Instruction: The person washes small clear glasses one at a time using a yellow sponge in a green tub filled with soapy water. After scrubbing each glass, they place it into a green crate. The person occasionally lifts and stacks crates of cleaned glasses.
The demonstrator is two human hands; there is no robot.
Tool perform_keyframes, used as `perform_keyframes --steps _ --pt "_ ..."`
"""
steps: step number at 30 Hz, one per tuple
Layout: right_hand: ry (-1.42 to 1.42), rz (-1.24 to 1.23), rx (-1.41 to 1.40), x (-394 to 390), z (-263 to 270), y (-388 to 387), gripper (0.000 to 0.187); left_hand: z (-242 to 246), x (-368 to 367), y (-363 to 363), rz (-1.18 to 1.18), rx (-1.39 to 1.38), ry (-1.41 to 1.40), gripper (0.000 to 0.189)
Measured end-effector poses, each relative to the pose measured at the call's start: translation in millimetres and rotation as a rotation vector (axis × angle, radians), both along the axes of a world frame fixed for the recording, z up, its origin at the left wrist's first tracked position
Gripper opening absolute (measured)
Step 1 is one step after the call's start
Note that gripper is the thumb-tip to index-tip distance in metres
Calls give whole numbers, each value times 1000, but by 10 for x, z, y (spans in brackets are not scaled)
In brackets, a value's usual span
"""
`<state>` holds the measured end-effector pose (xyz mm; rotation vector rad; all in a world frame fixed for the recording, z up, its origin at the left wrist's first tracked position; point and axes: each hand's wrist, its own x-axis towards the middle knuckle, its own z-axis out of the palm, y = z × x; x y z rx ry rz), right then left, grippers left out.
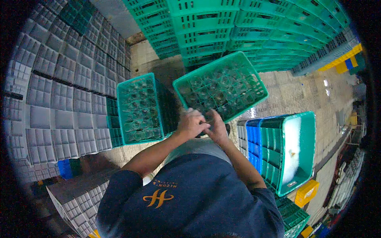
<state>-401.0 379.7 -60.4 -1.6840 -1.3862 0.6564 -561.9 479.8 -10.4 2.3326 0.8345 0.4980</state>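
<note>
In front of my body, my left hand (193, 124) and my right hand (218, 128) come together, with fingers curled and touching. Motion blur hides whether anything small is between them. Just beyond them, a tilted green plastic crate (258, 76) holds several clear drinking glasses (218, 86) in divided compartments. Both hands overlap its near rim in the picture; contact with it is unclear. Left of my hands stands a second green crate (159, 108), also filled with clear glasses (140, 107) in rows.
Stacked green crates (205, 29) rise ahead, and grey crates (68, 98) form a wall at left. At right, a green tub (308, 142) with white foam (293, 148) tops a stack including a blue crate (254, 142). A yellow container (306, 192) sits beside it. The tiled floor (324, 98) looks wet.
</note>
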Motion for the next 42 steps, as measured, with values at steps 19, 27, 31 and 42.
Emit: perform_keyframes --steps 19,27,31,42 --pt "257 -578 67 359 188 -972 74 -1038 286 1765 -125 500 662 61" --pt "320 -757 77 461 286 -1111 82 -929 261 1811 -232 431 699 54" --pt "285 -761 80 513 258 -1083 72 -722 239 1785 -220 430 639 50" --pt "303 -685 93 605 144 -819 80 87 502 1730 -60 214 338 56"
